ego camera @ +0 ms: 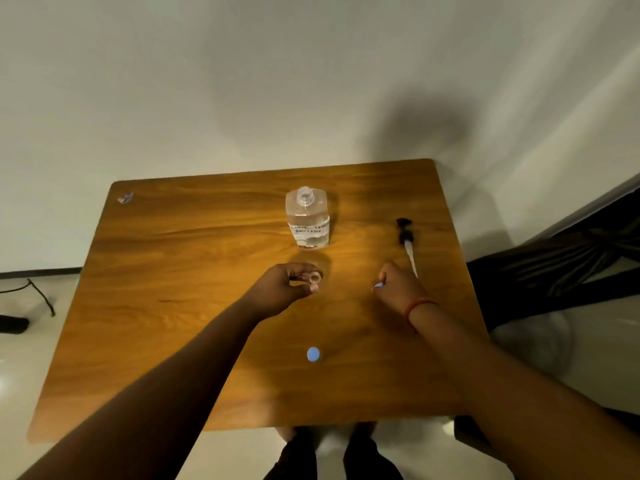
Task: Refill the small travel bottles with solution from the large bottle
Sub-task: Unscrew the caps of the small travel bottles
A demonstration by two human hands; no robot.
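Note:
The large clear bottle [308,216] stands uncapped and upright at the back middle of the wooden table [180,306], with a white handwritten label. Just in front of it my left hand [282,289] grips a small clear travel bottle [314,278], whose open mouth points up. To the right, my right hand [398,287] pinches a small blue cap [378,285] low over the table. A second blue-capped small bottle [313,354] stands near the table's front. The black pump head with its clear tube [407,242] lies beyond my right hand.
A small scrap of plastic [125,198] lies at the table's back left corner. A dark draped piece of furniture [568,258] stands to the right of the table. Cables lie on the floor [38,296] at the left. My feet [332,452] show below the front edge.

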